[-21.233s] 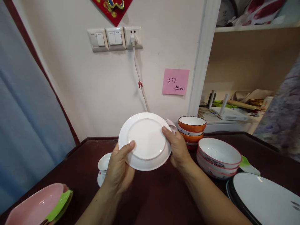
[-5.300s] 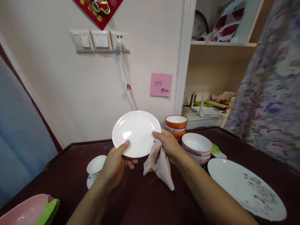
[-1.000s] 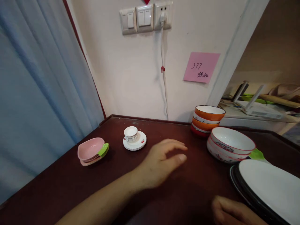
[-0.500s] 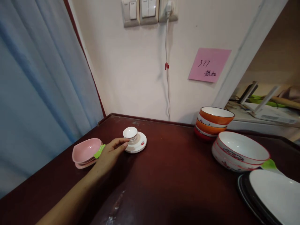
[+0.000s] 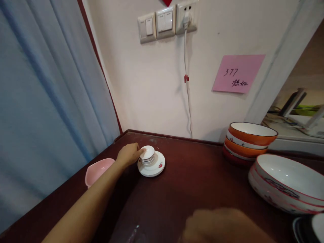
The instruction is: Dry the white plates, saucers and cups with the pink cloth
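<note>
The left hand (image 5: 129, 154), arm stretched toward the table's (image 5: 192, 189) far left corner, pinches the small white cups (image 5: 147, 154) stacked on saucers (image 5: 152, 167). The right hand (image 5: 222, 226) hangs blurred at the near edge, so its grip cannot be told.

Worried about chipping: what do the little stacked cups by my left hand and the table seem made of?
Stacked cups, at the left hand: probably glazed white porcelain, glossy with thin rims. Table: likely varnished dark reddish wood, with a soft sheen and raised edge.

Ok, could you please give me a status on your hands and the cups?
Left hand touching stacked small cups on saucers, grip unclear. Right hand low, blurred. Pink dish beside left forearm.
</note>
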Motion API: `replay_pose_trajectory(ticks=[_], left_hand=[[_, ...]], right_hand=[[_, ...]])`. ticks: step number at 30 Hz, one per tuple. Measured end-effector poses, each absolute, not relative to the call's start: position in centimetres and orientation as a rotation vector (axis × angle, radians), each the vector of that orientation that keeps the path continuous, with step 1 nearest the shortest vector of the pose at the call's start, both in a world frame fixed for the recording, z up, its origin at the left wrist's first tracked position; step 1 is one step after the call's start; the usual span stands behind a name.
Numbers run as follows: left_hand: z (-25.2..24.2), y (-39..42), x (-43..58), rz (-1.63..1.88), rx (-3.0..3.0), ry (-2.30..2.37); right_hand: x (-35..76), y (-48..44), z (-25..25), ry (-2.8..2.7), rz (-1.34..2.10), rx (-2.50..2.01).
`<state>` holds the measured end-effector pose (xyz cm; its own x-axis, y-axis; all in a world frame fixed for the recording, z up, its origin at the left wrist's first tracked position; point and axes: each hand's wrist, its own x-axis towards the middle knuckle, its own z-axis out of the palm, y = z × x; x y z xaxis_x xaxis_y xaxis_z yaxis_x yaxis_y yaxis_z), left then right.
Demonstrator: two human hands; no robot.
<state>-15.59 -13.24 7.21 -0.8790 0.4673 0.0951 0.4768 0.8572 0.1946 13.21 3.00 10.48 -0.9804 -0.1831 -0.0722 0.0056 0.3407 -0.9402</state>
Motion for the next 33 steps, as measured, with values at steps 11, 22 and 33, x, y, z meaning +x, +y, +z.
replay_pose_trajectory(ticks=[11,22,33], left_hand=[[9.2,-11.6,-16.0,0.114,-0.855,-3.031],[12.0,-10.9,-14.0,0.31,-0.892,-2.841],[13.8,-6.9,-6.1,-0.73,-1.221,-2.486]], right_hand=[[13.4,7.4,14.8,2.986,-1.271,-0.072],[11.1,9.2,12.8,2.908,-1.428,-0.07],[7.1,10.4,9.1,2.747,-2.211,0.331]])
